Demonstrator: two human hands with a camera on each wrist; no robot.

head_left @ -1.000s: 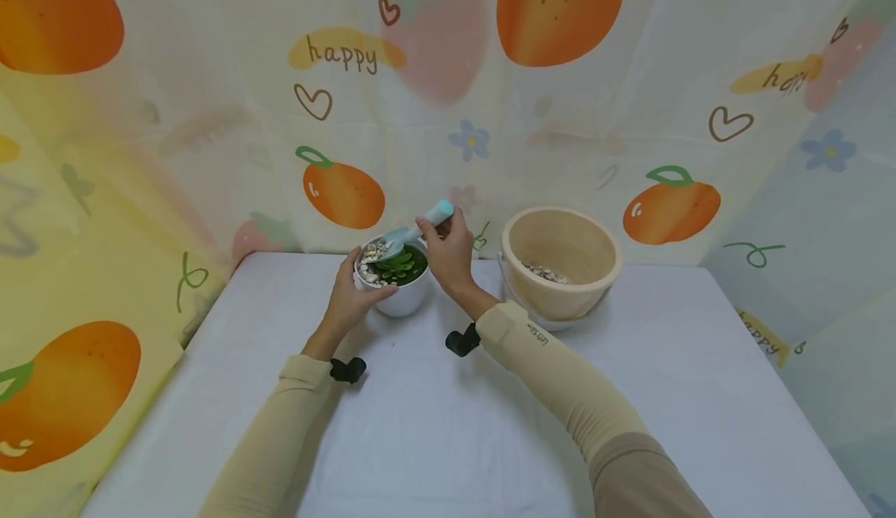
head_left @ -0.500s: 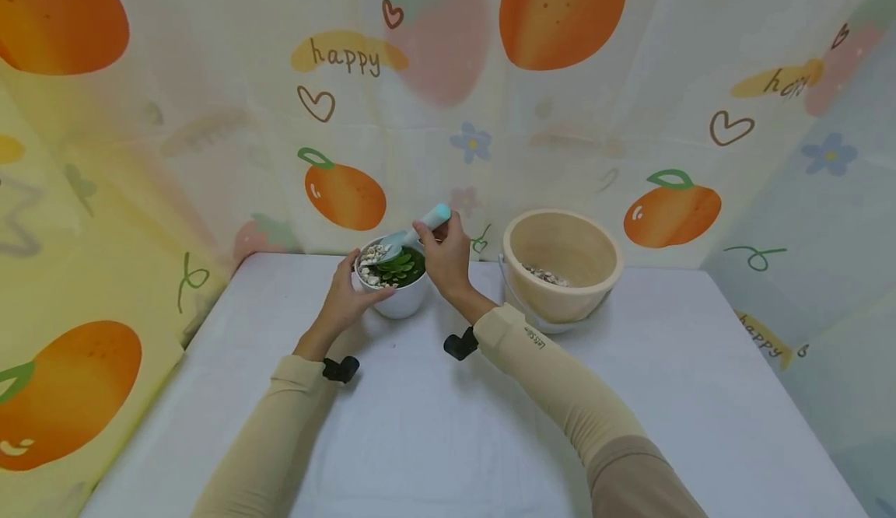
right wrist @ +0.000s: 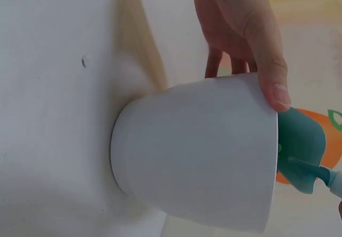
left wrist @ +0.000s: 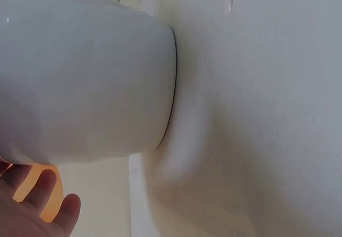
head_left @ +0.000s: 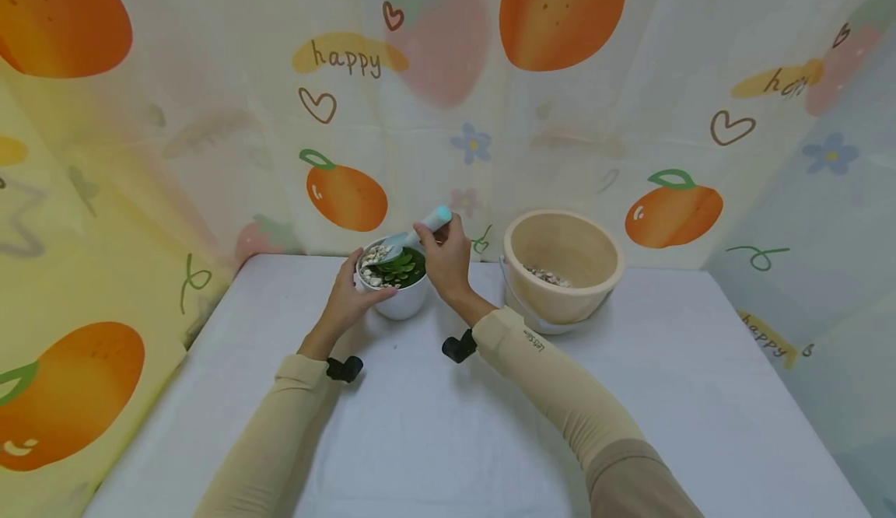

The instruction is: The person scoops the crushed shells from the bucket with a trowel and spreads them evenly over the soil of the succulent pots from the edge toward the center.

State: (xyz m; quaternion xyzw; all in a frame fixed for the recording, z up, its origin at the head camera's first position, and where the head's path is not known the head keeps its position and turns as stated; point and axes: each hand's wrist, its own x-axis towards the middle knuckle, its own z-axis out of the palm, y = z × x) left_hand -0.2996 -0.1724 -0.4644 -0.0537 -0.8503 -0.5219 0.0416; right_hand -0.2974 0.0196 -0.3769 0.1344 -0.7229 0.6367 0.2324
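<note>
A white flowerpot (head_left: 402, 305) stands on the table, holding a green succulent (head_left: 397, 267) and pale pebbles (head_left: 371, 275) along its left side. My left hand (head_left: 346, 299) grips the pot near the rim; in the right wrist view its thumb (right wrist: 275, 69) presses the outside at the rim. Between the thumb and fingers of my right hand (head_left: 449, 263) is the handle of a small light-blue trowel (head_left: 432, 220). The trowel's blade (right wrist: 302, 146) tilts down over the pebbles and the plant. In the left wrist view several left fingers (left wrist: 43, 191) show beside the pot wall.
A cream bucket (head_left: 560, 300) with a lowered white handle stands to the right of the pot, with pebbles (head_left: 547, 275) at its bottom. One tiny pale stone (right wrist: 85, 61) lies on the white tablecloth (head_left: 420, 425). A printed curtain (head_left: 420, 145) hangs behind the table.
My right hand and the trowel have shifted very slightly left over the pot. The left hand keeps its grip on the pot, and the pot and bucket stay where they were.
</note>
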